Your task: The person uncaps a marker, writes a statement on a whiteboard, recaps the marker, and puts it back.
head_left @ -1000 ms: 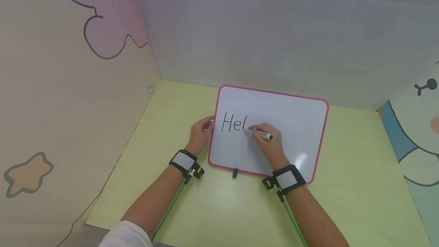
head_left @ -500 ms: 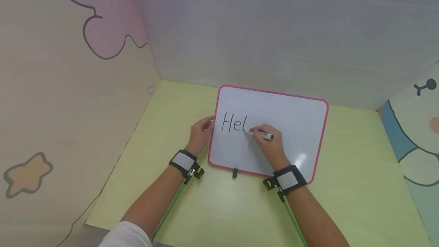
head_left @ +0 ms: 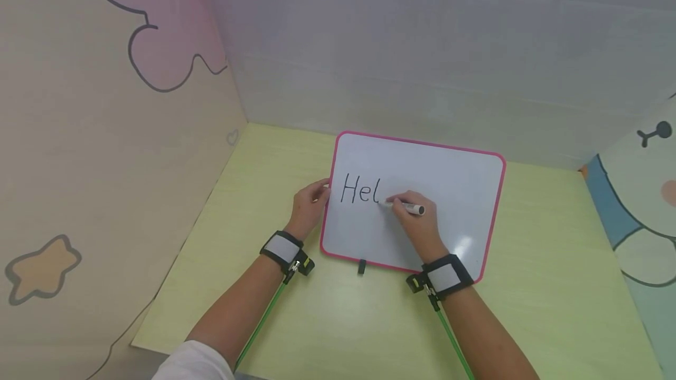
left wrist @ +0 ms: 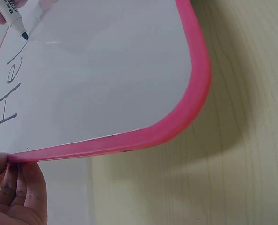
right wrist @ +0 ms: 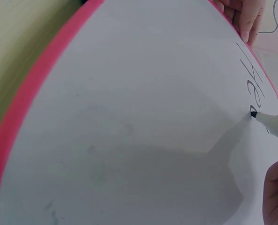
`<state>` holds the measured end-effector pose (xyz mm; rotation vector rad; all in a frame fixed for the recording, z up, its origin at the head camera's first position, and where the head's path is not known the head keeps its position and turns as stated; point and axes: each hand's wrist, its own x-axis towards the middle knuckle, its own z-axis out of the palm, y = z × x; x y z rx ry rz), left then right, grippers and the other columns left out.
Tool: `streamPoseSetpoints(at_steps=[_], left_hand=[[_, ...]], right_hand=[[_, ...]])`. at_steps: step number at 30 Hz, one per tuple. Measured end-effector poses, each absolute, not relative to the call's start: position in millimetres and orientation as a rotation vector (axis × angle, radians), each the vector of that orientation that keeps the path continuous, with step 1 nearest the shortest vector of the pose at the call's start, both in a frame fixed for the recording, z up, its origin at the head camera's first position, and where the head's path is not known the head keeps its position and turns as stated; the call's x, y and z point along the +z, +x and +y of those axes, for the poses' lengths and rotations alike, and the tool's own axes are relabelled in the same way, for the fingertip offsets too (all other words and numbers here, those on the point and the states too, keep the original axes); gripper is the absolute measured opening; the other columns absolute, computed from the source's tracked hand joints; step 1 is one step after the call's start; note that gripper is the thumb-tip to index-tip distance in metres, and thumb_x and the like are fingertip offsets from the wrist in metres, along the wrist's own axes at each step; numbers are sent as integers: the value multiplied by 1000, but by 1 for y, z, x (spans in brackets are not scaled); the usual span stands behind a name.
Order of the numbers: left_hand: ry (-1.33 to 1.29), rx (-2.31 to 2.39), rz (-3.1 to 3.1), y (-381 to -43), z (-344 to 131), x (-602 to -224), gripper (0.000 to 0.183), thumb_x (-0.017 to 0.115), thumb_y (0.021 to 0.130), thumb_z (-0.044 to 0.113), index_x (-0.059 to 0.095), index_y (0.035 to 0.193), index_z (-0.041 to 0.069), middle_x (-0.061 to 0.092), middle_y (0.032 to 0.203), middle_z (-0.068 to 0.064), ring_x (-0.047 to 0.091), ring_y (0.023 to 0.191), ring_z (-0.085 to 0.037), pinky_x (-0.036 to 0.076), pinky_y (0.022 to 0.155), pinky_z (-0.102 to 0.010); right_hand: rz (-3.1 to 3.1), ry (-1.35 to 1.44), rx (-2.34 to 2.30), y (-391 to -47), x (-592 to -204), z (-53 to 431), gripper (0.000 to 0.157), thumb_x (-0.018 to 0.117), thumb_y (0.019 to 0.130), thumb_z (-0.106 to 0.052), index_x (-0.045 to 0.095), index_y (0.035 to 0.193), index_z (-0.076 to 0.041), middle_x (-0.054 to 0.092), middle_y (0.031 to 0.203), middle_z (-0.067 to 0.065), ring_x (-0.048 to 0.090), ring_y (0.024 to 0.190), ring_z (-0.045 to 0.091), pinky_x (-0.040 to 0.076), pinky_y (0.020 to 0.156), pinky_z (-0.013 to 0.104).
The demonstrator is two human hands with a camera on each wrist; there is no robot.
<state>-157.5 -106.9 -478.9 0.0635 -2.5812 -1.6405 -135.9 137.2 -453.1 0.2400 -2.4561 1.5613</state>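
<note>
Whiteboard (head_left: 459,192), head view: over surface (head_left: 560,239), room L & R, far edge near back wall (head_left: 422,46). L hand (head_left: 307,210) pinches its left edge; R hand (head_left: 421,226) grips marker (head_left: 414,209), tip by "Hel" (head_left: 351,189). L wrist: thumb & fingers at pink rim (left wrist: 195,93). R wrist: wide blank white btwn tip & opp. rim.

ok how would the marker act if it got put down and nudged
The marker would probably roll, since it looks round. It is likely light for its size: slim, and the right hand holds it in its fingers.
</note>
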Motion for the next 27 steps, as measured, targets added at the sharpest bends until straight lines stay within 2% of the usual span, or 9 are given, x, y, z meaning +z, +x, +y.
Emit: streamPoseSetpoints(at_steps=[5, 14, 22, 27], left_hand=[[59, -1626, -2581, -158, -107, -480, 32, 56, 95, 16, 61, 126, 11, 68, 105, -10, 64, 99, -21, 52, 92, -37], [60, -1639, -2576, -158, -108, -480, 32, 56, 95, 18, 61, 126, 12, 68, 107, -9, 64, 102, -22, 52, 93, -37], [8, -1629, -2546, -159, -108, -480, 31, 57, 94, 13, 62, 124, 7, 69, 104, -13, 64, 97, -24, 52, 90, -39], [10, -1625, -2554, -159, -108, -480, 31, 57, 94, 14, 61, 124, 7, 69, 105, -13, 64, 97, -23, 52, 90, -39]], right_hand=[[-2462, 228, 1554, -136, -453, 137, 14, 59, 85, -12, 72, 87, -15, 63, 72, 0, 50, 64, 16, 41, 53, 21], [-2309, 160, 1586, -135, -450, 143, 16, 57, 91, -12, 73, 94, -12, 56, 69, 1, 49, 57, 12, 40, 49, 20], [-2312, 158, 1497, -134, -438, 140, 17, 56, 90, -4, 70, 99, -1, 58, 78, 7, 47, 57, 6, 39, 48, 15], [-2318, 154, 1491, -136, -442, 142, 17, 57, 91, -9, 71, 100, -6, 59, 80, 5, 49, 59, 8, 41, 49, 15]])
